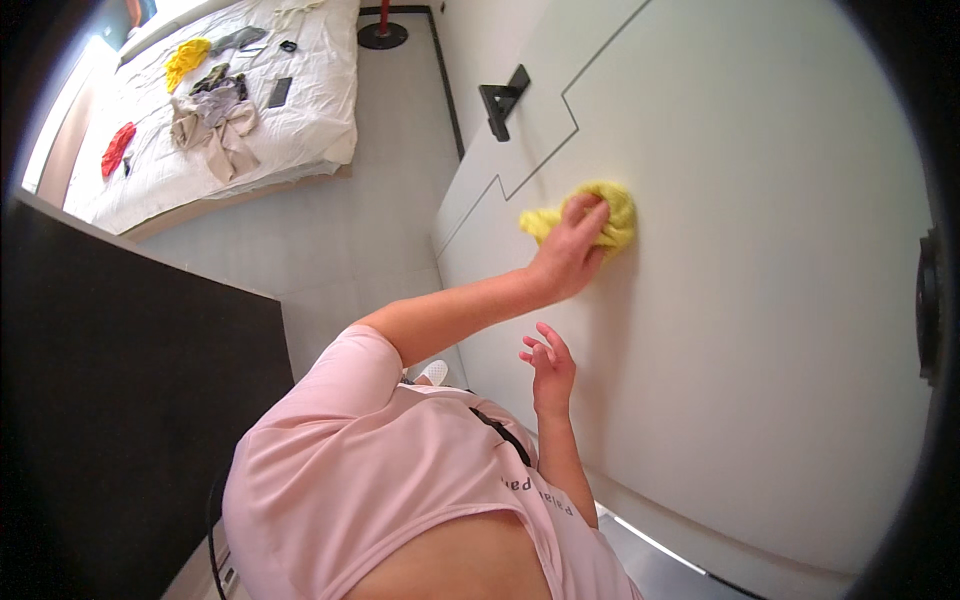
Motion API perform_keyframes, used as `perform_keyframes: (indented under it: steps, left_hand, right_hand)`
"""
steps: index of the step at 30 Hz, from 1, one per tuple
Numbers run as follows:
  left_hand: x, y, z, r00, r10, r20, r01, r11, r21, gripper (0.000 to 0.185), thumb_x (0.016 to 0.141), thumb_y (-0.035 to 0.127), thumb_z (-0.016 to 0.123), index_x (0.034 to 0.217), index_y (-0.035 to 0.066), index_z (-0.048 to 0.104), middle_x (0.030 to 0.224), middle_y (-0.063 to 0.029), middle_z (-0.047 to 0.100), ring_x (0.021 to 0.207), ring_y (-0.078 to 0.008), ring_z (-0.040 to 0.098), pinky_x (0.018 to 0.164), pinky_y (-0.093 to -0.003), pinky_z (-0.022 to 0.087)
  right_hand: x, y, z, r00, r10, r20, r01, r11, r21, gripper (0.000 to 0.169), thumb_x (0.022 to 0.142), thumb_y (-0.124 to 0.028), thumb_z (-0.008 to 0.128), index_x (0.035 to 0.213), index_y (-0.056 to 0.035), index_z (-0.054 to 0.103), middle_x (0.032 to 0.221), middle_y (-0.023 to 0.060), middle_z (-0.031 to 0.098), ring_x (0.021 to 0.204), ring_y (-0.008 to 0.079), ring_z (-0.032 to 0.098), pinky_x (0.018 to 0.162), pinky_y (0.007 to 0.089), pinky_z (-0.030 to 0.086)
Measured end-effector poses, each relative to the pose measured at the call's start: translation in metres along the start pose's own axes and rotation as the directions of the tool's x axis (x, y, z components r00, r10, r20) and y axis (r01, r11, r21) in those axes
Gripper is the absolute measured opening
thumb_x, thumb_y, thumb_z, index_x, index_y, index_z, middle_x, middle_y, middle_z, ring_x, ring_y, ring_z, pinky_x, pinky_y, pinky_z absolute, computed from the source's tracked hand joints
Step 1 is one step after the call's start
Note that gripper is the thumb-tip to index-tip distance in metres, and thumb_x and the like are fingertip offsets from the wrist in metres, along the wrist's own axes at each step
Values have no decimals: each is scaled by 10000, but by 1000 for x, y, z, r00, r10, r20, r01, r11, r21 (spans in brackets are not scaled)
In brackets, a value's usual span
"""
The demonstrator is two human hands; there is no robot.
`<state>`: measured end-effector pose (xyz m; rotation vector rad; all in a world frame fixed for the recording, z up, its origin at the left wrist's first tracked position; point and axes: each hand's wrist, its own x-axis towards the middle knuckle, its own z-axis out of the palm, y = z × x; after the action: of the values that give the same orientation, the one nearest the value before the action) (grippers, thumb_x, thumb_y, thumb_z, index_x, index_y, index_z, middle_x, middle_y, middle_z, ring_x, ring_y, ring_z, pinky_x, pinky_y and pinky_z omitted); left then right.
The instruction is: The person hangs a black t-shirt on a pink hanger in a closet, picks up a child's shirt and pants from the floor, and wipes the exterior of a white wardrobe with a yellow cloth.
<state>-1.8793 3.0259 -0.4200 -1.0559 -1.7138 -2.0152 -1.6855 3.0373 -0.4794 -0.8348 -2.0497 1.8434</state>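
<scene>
My left hand (574, 247) is closed around a bunched yellow cloth (621, 214) and presses it against a pale door (750, 262). The left arm reaches across in front of my body. Below it, my right hand (553, 367) is raised beside the door with its fingers apart and slightly bent, holding nothing. Whether it touches the door I cannot tell. A black lever handle (504, 101) sticks out from the door, above and to the left of the cloth. A thin stepped groove (540, 166) runs between the handle and the cloth.
A bed (300, 142) with a white sheet bears a yellow garment (187, 61), a red cloth (118, 148), beige clothing (217, 131) and a black phone (280, 92). A red pole on a round black base (382, 35) stands beyond. A dark panel (142, 397) rises at my left.
</scene>
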Motion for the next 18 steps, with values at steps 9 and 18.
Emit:
perform_keyframes:
  steps: [9,18]
  left_hand:
    - [111,51,-8,969,246,-39,-245,969,34,525,712,-82,578,1208,76,510,1203,-203,446,1010,-389,525,812,-389,477]
    - [-13,-116,-63,703,-699,133,651,707,275,402,759,13,553,1160,41,550,1068,-203,585,1037,-376,554,863,-366,471]
  right_hand:
    - [43,-15,13,994,3,106,-8,999,46,346,895,-41,457,1214,84,510,1140,160,580,991,219,602,788,304,530]
    - [93,11,43,952,1,305,-35,994,107,288,909,-12,455,1175,52,545,1133,133,595,935,207,624,762,303,535]
